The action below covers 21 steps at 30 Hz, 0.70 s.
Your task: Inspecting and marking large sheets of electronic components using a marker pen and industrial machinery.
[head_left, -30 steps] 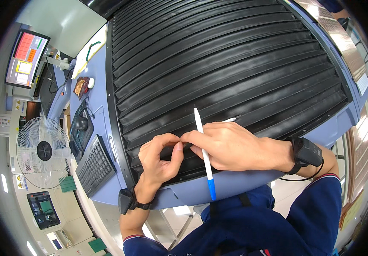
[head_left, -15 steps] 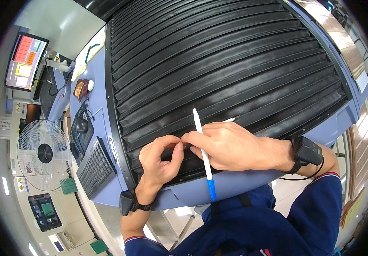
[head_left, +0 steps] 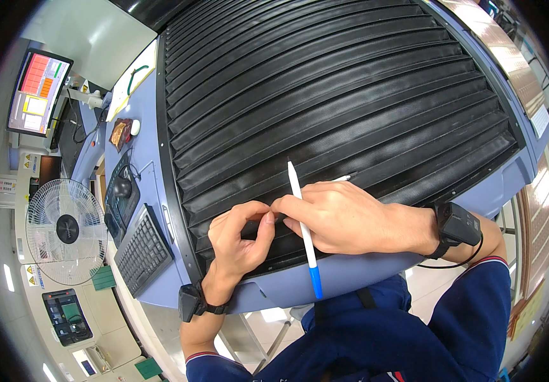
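Observation:
A white pen with a blue end [head_left: 311,254] is held in my right hand [head_left: 344,216], slanting between its fingers. The tip of a second slim white, pen-like thing [head_left: 344,179] shows beyond the knuckles of that hand; the rest is hidden. My left hand [head_left: 239,235] is closed, thumb and index finger pinched together, meeting the right hand's fingertips. Whatever lies in the pinch, if anything, is too small to make out. Both hands are over the near edge of a black pleated cover [head_left: 332,114].
A blue-grey machine frame [head_left: 363,270] borders the cover. Along its left side are a keyboard [head_left: 144,251], a black mouse [head_left: 122,186], a crumpled brown wrapper [head_left: 120,132] and a green-handled tool [head_left: 135,76]. Farther left stand a fan [head_left: 67,229] and a monitor [head_left: 37,92].

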### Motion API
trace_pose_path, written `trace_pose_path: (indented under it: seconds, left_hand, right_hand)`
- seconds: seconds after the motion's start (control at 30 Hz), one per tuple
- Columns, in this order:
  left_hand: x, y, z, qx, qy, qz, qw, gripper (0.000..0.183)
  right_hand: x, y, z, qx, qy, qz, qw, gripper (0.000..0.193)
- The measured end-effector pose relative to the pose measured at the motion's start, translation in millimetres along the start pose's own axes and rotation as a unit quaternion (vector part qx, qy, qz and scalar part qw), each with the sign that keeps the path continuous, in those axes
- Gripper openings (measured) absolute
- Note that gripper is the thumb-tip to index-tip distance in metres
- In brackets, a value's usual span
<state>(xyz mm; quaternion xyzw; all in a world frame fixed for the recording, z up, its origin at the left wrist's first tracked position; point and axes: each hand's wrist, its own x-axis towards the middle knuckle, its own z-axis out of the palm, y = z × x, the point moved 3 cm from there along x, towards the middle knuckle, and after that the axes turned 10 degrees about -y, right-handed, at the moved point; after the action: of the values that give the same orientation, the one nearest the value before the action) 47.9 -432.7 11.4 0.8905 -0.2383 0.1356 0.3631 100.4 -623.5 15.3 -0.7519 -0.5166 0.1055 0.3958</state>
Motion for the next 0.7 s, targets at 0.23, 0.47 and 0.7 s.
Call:
trace_pose_path:
  seconds: [0.23, 0.47, 0.7]
  left_hand:
    - [1.8, 1.0, -0.3, 0.002, -0.004, 0.001, 1.000, 0.015]
    - [1.4, 0.6, 1.4, -0.002, -0.001, 0.003, 1.000, 0.015]
    - [1.2, -0.5, 3.1, -0.007, -0.003, -0.006, 1.000, 0.015]
  right_hand:
    - [0.1, 0.9, 1.0, 0.000, 0.005, -0.003, 1.000, 0.015]
    - [-1.2, 0.2, -0.2, -0.002, 0.001, 0.000, 1.000, 0.015]
    - [-0.2, 0.8, -0.6, 0.003, -0.002, 0.004, 1.000, 0.015]
